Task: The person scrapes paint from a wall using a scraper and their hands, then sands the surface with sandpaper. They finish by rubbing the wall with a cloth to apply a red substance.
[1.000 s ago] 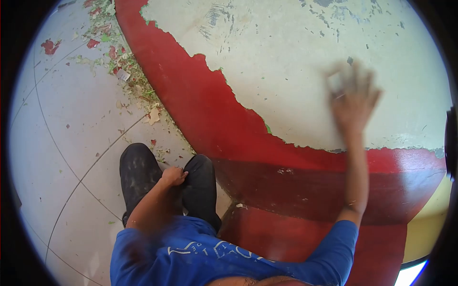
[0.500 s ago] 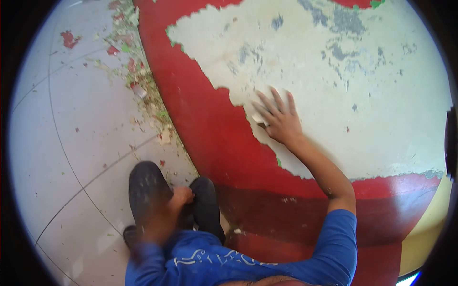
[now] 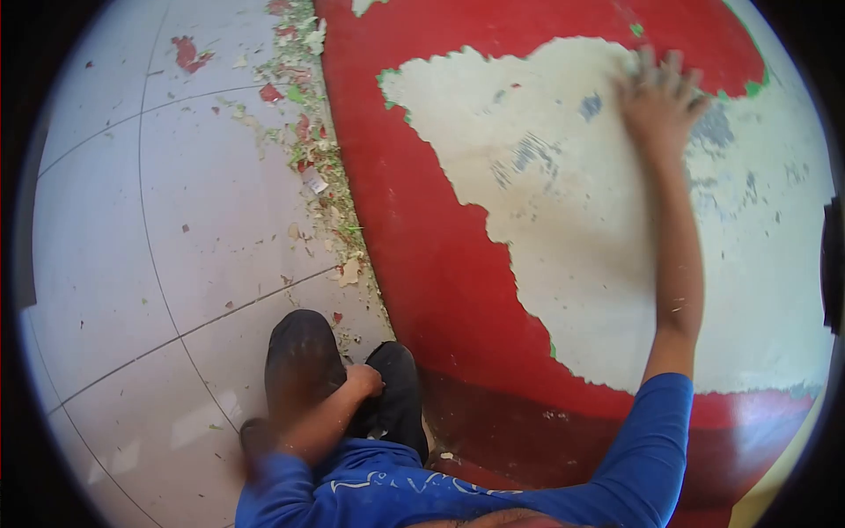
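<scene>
My right hand (image 3: 660, 101) reaches up the wall with its fingers spread and slightly blurred, at the upper border of a large bare off-white patch (image 3: 590, 238). Red paint (image 3: 458, 290) with a ragged, green-tinged edge surrounds this patch. Low on the left, my left hand (image 3: 363, 380) is closed between my dark-trousered knees (image 3: 304, 352). Whatever its curled fingers may hold is hidden. Both arms wear blue sleeves.
Paint flakes and scrapings (image 3: 326, 189) lie along the wall's foot. A larger red flake (image 3: 187, 55) is on the pale tiled floor (image 3: 220, 194). A darker red band (image 3: 519, 414) runs along the lower wall, close by my legs.
My right hand has moved up and to the right across the bare patch, its arm now stretched further. The view has shifted, and my left hand stays by my knees.
</scene>
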The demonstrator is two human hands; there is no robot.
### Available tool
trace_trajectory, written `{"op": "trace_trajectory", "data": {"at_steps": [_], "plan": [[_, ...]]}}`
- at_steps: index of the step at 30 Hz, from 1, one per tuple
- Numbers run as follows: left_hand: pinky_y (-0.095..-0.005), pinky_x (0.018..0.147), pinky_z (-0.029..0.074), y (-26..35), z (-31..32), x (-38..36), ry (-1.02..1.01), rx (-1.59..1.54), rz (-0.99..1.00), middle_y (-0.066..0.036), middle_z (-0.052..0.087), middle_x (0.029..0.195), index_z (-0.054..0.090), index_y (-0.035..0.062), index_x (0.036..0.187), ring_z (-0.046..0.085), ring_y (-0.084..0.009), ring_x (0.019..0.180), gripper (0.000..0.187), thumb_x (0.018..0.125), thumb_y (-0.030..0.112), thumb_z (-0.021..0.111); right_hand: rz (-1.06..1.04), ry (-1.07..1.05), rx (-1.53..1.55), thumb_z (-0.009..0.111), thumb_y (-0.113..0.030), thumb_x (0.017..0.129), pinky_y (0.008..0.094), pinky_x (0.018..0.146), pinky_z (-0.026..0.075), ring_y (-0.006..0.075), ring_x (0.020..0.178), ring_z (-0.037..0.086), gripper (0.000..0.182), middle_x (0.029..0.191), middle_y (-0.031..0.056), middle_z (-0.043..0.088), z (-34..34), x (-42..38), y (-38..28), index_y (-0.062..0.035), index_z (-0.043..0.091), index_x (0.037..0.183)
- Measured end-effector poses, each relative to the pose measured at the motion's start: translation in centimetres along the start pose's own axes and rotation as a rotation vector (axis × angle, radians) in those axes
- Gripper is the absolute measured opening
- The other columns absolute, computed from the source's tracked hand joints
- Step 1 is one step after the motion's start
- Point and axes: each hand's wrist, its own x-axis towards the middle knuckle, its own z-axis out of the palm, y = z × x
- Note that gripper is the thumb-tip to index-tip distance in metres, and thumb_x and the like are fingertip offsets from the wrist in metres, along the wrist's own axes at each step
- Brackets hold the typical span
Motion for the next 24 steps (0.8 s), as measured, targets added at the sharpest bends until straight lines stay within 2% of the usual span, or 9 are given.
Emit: {"op": "trace_trajectory", "data": {"at_steps": [4,7,10,13,16,19,21,22,24], "plan": [[-0.0573,0.103,0.041,0.8,-1.4,-0.6,-0.023,-0.078,0.016,-0.012,0.061,0.133,0.066,0.0104,0.126,0.056,-0.0332,0.126,0.053,0.095,0.051,0.052,-0.550,-0.101,0.314,0.052,-0.052,0.092,0.0701,0.114,0.007,0.0402,0.148,0.018,0.066,0.161,0.0070,0.028,0.5,-4.8,-13.3,-0.0291,0.036,0.152],[-0.0606,0.107,0.036,0.0,-2.6,-0.3,0.018,-0.158,-0.023,-0.013,0.059,0.137,0.062,0.0092,0.131,0.052,-0.0350,0.130,0.058,0.094,0.053,0.054,-0.647,-0.142,0.372,0.051,-0.052,0.093,0.0652,0.117,0.005,0.0348,0.149,0.020,0.062,0.160,0.0038,0.030,2.3,-2.3,-14.6,-0.0303,0.041,0.150],[-0.0624,0.107,0.034,0.1,-2.2,-0.9,0.013,-0.197,-0.022,-0.016,0.059,0.134,0.058,0.0057,0.132,0.052,-0.0374,0.128,0.060,0.094,0.052,0.054,-0.305,-0.032,0.129,0.051,-0.049,0.094,0.0681,0.110,0.021,0.0330,0.144,0.030,0.054,0.158,0.0004,0.035,0.0,4.2,-10.9,-0.0327,0.046,0.145],[-0.0643,0.107,0.032,0.8,-1.9,-1.1,-0.004,-0.173,0.020,-0.018,0.058,0.133,0.057,0.0037,0.132,0.052,-0.0384,0.127,0.062,0.093,0.052,0.056,-0.151,0.237,0.059,0.045,-0.054,0.097,0.0757,0.104,0.021,0.0363,0.143,0.030,0.056,0.157,0.0026,0.036,3.9,7.8,-11.0,-0.0318,0.041,0.148],[-0.0656,0.108,0.030,1.3,-2.1,-0.9,-0.018,-0.200,0.040,-0.017,0.058,0.135,0.058,0.0034,0.131,0.051,-0.0384,0.129,0.062,0.092,0.052,0.058,-0.081,0.046,-0.049,0.034,-0.061,0.098,0.0754,0.108,0.013,0.0400,0.147,0.021,0.060,0.162,0.0035,0.025,2.5,8.7,-18.3,-0.0362,0.032,0.152],[-0.0656,0.108,0.030,1.2,-3.1,-1.0,-0.013,-0.242,0.028,-0.018,0.057,0.135,0.054,0.0034,0.134,0.050,-0.0395,0.128,0.063,0.093,0.052,0.055,-0.351,0.079,0.052,0.038,-0.056,0.099,0.0739,0.106,0.017,0.0405,0.145,0.023,0.056,0.159,0.0055,0.030,3.4,6.9,-28.5,-0.0327,0.037,0.150],[-0.0651,0.108,0.030,1.2,-3.8,-0.8,0.004,-0.238,0.034,-0.019,0.056,0.134,0.051,0.0036,0.137,0.050,-0.0400,0.127,0.063,0.095,0.051,0.053,-0.669,-0.011,0.426,0.052,-0.045,0.095,0.0667,0.110,0.016,0.0351,0.140,0.032,0.051,0.149,0.0047,0.043,4.3,3.2,-35.4,-0.0234,0.048,0.142],[-0.0647,0.108,0.031,1.3,-4.2,-0.5,-0.007,-0.259,0.029,-0.019,0.056,0.134,0.051,0.0039,0.138,0.050,-0.0400,0.127,0.064,0.095,0.051,0.052,-0.806,-0.230,0.305,0.050,-0.046,0.095,0.0686,0.112,0.008,0.0348,0.145,0.025,0.054,0.155,0.0034,0.038,2.1,1.1,-38.3,-0.0244,0.046,0.144],[-0.0644,0.108,0.031,0.7,-5.6,0.3,0.000,-0.271,0.033,-0.019,0.056,0.135,0.050,0.0042,0.139,0.050,-0.0399,0.127,0.064,0.095,0.051,0.052,-0.987,-0.321,0.348,0.045,-0.046,0.096,0.0706,0.114,-0.001,0.0325,0.152,0.008,0.057,0.163,-0.0007,0.022,2.6,-3.0,-41.2,-0.0261,0.040,0.150]]}}
